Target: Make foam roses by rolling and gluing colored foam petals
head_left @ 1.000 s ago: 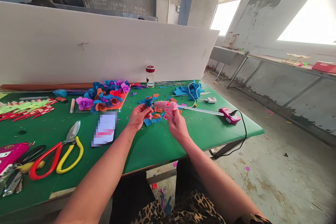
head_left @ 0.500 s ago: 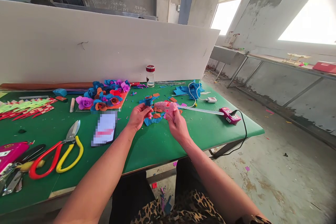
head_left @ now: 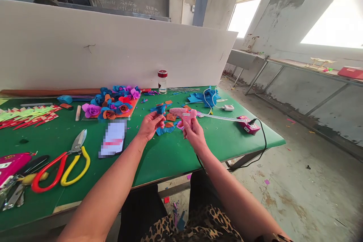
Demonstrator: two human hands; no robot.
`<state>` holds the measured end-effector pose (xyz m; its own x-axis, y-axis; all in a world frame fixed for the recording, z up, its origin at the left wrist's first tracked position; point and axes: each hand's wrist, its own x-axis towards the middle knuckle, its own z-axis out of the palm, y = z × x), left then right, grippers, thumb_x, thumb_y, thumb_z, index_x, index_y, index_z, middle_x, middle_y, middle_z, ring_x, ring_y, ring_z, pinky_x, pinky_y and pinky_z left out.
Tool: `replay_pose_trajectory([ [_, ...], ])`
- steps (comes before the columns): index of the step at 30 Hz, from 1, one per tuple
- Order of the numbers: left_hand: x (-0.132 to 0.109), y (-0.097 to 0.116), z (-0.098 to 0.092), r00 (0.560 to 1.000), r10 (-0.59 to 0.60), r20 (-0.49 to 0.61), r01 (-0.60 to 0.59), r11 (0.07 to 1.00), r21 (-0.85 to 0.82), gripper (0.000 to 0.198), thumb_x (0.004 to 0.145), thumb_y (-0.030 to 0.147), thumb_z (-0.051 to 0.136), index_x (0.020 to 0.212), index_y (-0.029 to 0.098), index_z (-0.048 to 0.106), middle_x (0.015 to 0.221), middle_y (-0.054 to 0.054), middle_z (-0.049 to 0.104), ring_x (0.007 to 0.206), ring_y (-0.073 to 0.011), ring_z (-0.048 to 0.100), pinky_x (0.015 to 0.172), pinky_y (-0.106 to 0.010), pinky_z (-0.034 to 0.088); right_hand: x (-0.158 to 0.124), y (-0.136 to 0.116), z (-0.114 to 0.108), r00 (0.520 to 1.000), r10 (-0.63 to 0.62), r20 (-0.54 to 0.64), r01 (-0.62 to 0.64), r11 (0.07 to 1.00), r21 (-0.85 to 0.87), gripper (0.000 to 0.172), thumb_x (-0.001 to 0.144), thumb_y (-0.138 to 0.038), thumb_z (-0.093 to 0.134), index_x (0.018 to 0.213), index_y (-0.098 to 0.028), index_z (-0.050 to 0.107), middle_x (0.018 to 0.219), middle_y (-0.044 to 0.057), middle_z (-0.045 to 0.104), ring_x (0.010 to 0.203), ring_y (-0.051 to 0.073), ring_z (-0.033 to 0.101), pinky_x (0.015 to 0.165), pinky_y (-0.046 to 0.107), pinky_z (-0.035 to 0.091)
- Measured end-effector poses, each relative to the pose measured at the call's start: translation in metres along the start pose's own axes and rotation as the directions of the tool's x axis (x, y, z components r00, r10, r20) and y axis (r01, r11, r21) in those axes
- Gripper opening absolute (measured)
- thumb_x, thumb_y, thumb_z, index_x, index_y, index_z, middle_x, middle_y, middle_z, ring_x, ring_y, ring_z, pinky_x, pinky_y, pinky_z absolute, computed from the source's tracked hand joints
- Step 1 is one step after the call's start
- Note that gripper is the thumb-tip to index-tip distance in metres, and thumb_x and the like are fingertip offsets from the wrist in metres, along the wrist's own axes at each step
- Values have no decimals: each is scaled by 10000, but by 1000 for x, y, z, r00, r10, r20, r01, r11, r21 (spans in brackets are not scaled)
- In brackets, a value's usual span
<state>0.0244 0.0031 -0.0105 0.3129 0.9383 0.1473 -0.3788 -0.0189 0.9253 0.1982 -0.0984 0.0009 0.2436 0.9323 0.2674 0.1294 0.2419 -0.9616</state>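
Observation:
My left hand point(head_left: 151, 125) pinches a blue paper flower point(head_left: 160, 109) above the middle of the green table. In my right hand point(head_left: 194, 133) is a pink hot glue gun point(head_left: 183, 114), its nozzle pointing left at the flower from a short distance. A long pale glue stick point(head_left: 218, 117) juts from the back of the gun toward the right. Blue and orange paper petals point(head_left: 171, 117) lie scattered below and behind my hands. Left of them, a cluster of blue, purple, red and orange paper flowers point(head_left: 113, 102) rests on an orange sheet.
Shears point(head_left: 76, 155) with red and yellow handles and a phone point(head_left: 112, 139) lie to the left. A lidded glass jar point(head_left: 162, 82) stands by the white board point(head_left: 119, 49). At the right are a white charger point(head_left: 228, 108) and a pink power strip point(head_left: 248, 124) with a black cord.
The glue gun has moved slightly right, away from the flower, and turned so its side label shows. The flower has tilted in my left hand, which stays in place.

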Motion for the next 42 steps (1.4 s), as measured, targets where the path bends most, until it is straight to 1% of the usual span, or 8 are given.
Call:
replay_pose_trajectory([
  [6, 0, 1, 0, 997, -67, 43, 71, 992, -104, 288, 667, 269, 837, 904, 136, 739, 710, -18, 661, 512, -68, 537, 471, -211, 450, 4, -6, -2, 964, 236, 126, -267, 847, 460, 379, 755, -513, 693, 960, -210, 591, 848, 25, 692, 475, 78, 437, 428, 221, 394],
  [13, -1, 3, 0, 993, -101, 65, 111, 979, -170, 289, 674, 247, 842, 910, 120, 735, 691, -10, 645, 486, -60, 524, 454, -206, 438, 8, -1, -2, 906, 349, 239, -421, 688, 591, 325, 734, -402, 682, 968, -184, 629, 815, 40, 700, 455, 76, 439, 409, 224, 370],
  [19, -2, 3, 1, 992, -104, 67, 115, 977, -180, 302, 655, 259, 859, 896, 123, 738, 684, -7, 648, 488, -60, 524, 456, -203, 441, 9, 1, 4, 946, 292, 140, -322, 792, 519, 371, 740, -441, 702, 994, -192, 598, 847, 36, 719, 448, 73, 446, 410, 222, 381],
  [25, -3, 3, 1, 994, -88, 66, 97, 986, -134, 282, 668, 270, 852, 874, 123, 729, 689, -14, 654, 487, -63, 531, 460, -208, 442, 8, 0, 6, 980, 186, 64, -197, 925, 325, 371, 785, -549, 666, 924, -217, 580, 585, -48, 594, 424, 84, 421, 416, 221, 370],
  [30, -2, 2, 0, 995, -77, 57, 83, 992, -96, 271, 696, 276, 831, 902, 135, 726, 696, -11, 650, 484, -61, 529, 469, -213, 450, 7, -1, 3, 992, 123, -16, -116, 967, 227, 361, 794, -541, 662, 961, -237, 563, 757, -20, 674, 429, 74, 421, 400, 218, 357],
  [32, -2, 2, -1, 997, -71, 39, 74, 993, -95, 273, 696, 278, 829, 909, 140, 728, 694, -6, 646, 481, -60, 524, 469, -214, 453, 6, -4, -4, 991, 131, 4, -126, 948, 293, 376, 793, -536, 666, 984, -226, 572, 807, 0, 691, 437, 71, 418, 402, 219, 358],
  [37, -3, 6, 1, 995, -91, 28, 94, 987, -133, 283, 682, 275, 837, 900, 131, 729, 694, -6, 639, 487, -59, 529, 461, -204, 456, 2, -9, -34, 957, 183, 227, -278, 807, 520, 342, 756, -476, 697, 939, -197, 619, 837, 38, 687, 464, 72, 402, 409, 222, 350],
  [42, -3, 7, 0, 994, -94, 56, 103, 976, -192, 295, 675, 262, 845, 907, 124, 728, 708, -8, 636, 500, -58, 533, 459, -193, 453, 5, 11, -70, 925, 280, 256, -369, 821, 436, 342, 654, -386, 795, 882, -180, 645, 715, 4, 628, 429, 39, 289, 385, 201, 261],
])
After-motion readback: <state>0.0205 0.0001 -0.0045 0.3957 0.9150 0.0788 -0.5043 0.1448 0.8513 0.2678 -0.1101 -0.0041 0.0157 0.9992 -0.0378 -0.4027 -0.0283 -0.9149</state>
